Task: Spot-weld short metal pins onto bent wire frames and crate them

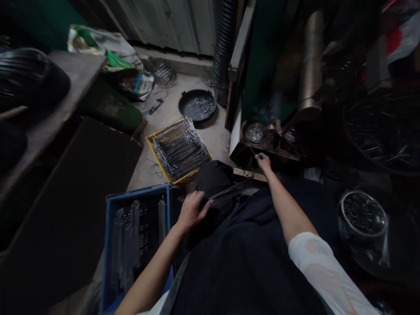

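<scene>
My left hand is closed around a bundle of thin metal rods, which lies slantwise across my dark-clothed lap. Further forward and to the right, my right hand pinches a thin metal piece, its tip pointing away from me. Just beyond that hand sits a small round dish of tiny metal parts, on a dark machine's ledge. Below the right hand, a wooden strip runs along the machine's front. How far the pinched piece reaches inside my fingers is hidden.
A yellow crate of metal rods stands ahead, with a black pan of small parts behind it. A blue crate with rods is at left. A clear-rimmed container stands right. A metal cylinder rises over the machine.
</scene>
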Action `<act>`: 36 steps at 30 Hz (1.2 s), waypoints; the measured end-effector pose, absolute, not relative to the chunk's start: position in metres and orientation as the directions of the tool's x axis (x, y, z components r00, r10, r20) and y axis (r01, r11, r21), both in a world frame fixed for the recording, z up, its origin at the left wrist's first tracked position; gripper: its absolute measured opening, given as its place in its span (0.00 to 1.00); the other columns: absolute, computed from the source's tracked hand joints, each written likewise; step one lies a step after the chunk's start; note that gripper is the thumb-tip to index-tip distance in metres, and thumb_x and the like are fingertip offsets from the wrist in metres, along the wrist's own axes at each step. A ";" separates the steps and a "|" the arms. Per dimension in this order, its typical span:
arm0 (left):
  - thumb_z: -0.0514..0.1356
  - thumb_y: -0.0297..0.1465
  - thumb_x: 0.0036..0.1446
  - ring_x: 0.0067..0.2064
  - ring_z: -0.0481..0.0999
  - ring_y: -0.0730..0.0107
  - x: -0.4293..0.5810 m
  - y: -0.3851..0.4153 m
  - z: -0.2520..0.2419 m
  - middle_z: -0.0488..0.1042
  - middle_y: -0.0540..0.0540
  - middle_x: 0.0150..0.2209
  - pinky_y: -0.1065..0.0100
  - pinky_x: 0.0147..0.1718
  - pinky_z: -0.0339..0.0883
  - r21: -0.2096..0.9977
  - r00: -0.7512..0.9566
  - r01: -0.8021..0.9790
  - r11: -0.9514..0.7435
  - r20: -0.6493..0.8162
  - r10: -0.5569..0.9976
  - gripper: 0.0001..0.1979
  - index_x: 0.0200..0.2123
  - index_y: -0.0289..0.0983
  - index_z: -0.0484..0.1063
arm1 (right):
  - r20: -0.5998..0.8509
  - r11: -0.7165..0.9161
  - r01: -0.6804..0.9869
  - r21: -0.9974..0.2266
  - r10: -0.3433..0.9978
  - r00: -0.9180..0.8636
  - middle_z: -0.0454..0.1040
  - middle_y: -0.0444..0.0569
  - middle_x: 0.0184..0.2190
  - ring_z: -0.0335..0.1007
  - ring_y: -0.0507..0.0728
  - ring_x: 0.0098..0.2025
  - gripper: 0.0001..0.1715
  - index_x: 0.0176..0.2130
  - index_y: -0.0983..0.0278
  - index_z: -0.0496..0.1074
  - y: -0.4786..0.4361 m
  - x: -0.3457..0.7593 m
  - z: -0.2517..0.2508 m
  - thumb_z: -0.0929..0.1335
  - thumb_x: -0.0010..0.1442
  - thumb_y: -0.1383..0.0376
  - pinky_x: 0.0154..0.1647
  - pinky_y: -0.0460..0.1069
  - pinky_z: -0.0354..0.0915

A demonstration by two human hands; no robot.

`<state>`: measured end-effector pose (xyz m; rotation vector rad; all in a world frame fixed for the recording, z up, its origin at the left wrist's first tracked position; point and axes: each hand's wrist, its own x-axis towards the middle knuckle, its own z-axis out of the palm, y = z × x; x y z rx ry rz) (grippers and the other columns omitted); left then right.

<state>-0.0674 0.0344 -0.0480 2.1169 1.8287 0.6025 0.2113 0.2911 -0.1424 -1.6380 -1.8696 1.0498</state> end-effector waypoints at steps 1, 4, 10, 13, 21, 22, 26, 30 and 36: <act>0.53 0.40 0.68 0.31 0.67 0.61 -0.070 0.037 -0.047 0.69 0.46 0.28 0.63 0.32 0.62 0.453 0.113 0.876 -0.164 0.138 0.984 0.15 0.32 0.39 0.64 | -0.161 -0.011 0.645 -0.764 0.971 -0.174 0.70 0.45 0.23 0.60 0.53 0.29 0.20 0.30 0.64 0.69 0.286 0.218 -0.142 0.60 0.65 0.55 0.32 0.46 0.56; 0.54 0.42 0.68 0.34 0.68 0.58 -0.076 0.054 -0.038 0.69 0.44 0.29 0.61 0.34 0.62 0.403 0.086 0.904 -0.144 0.159 0.984 0.17 0.30 0.38 0.66 | -0.149 0.010 0.635 -0.773 0.969 -0.197 0.73 0.44 0.27 0.65 0.54 0.32 0.14 0.30 0.64 0.71 0.272 0.228 -0.128 0.65 0.62 0.58 0.35 0.46 0.59; 0.55 0.45 0.65 0.32 0.72 0.65 -0.052 0.096 -0.008 0.74 0.44 0.31 0.66 0.33 0.65 0.874 -0.162 0.465 0.141 -0.072 0.984 0.19 0.35 0.35 0.72 | 0.118 0.329 0.502 -0.800 0.907 -0.405 0.72 0.45 0.29 0.69 0.55 0.34 0.13 0.31 0.62 0.74 0.230 0.234 -0.041 0.67 0.65 0.59 0.39 0.48 0.61; 0.57 0.54 0.61 0.25 0.71 0.69 -0.019 0.097 -0.006 0.76 0.42 0.32 0.69 0.23 0.64 0.867 0.095 -0.142 0.477 -0.468 0.879 0.29 0.44 0.32 0.71 | 0.174 0.425 0.460 -0.779 0.852 -0.493 0.72 0.46 0.30 0.69 0.55 0.35 0.13 0.33 0.62 0.74 0.185 0.240 -0.003 0.66 0.67 0.60 0.38 0.48 0.63; 0.68 0.36 0.57 0.28 0.78 0.65 0.030 0.047 -0.002 0.79 0.45 0.34 0.69 0.26 0.71 0.663 0.259 -0.388 0.640 -0.588 0.766 0.34 0.63 0.39 0.58 | 0.169 0.553 0.564 -0.613 0.789 -0.590 0.73 0.50 0.35 0.69 0.56 0.37 0.09 0.39 0.60 0.76 0.080 0.254 -0.013 0.67 0.67 0.60 0.39 0.50 0.65; 0.67 0.35 0.58 0.32 0.79 0.64 0.029 0.043 -0.003 0.80 0.44 0.38 0.68 0.31 0.72 0.684 0.266 -0.374 0.626 -0.568 0.779 0.34 0.64 0.41 0.58 | 0.158 0.570 0.587 -0.575 0.781 -0.604 0.73 0.49 0.34 0.68 0.56 0.36 0.09 0.38 0.60 0.76 0.074 0.254 -0.016 0.68 0.67 0.59 0.38 0.50 0.64; 0.71 0.36 0.54 0.47 0.80 0.57 0.022 0.032 -0.009 0.75 0.40 0.55 0.66 0.44 0.73 0.749 0.246 -0.280 0.601 -0.549 0.799 0.41 0.68 0.45 0.57 | 0.116 0.596 0.611 -0.521 0.759 -0.640 0.73 0.49 0.34 0.69 0.56 0.37 0.09 0.38 0.61 0.75 0.060 0.253 -0.021 0.67 0.68 0.59 0.38 0.49 0.64; 0.71 0.39 0.53 0.36 0.81 0.60 0.022 0.028 -0.005 0.80 0.40 0.46 0.66 0.33 0.74 0.717 0.210 -0.253 0.649 -0.615 0.760 0.52 0.72 0.50 0.43 | 0.140 0.547 0.610 -0.573 0.799 -0.585 0.75 0.52 0.41 0.71 0.59 0.43 0.09 0.45 0.60 0.75 0.059 0.268 -0.018 0.67 0.68 0.61 0.45 0.52 0.68; 0.70 0.36 0.56 0.33 0.81 0.61 0.029 0.028 0.007 0.81 0.43 0.38 0.65 0.32 0.75 0.698 0.204 -0.325 0.639 -0.608 0.768 0.56 0.72 0.51 0.31 | 0.190 0.149 0.800 -0.581 0.981 -0.045 0.75 0.56 0.47 0.71 0.63 0.51 0.16 0.51 0.60 0.73 0.091 0.340 -0.014 0.62 0.69 0.63 0.55 0.59 0.68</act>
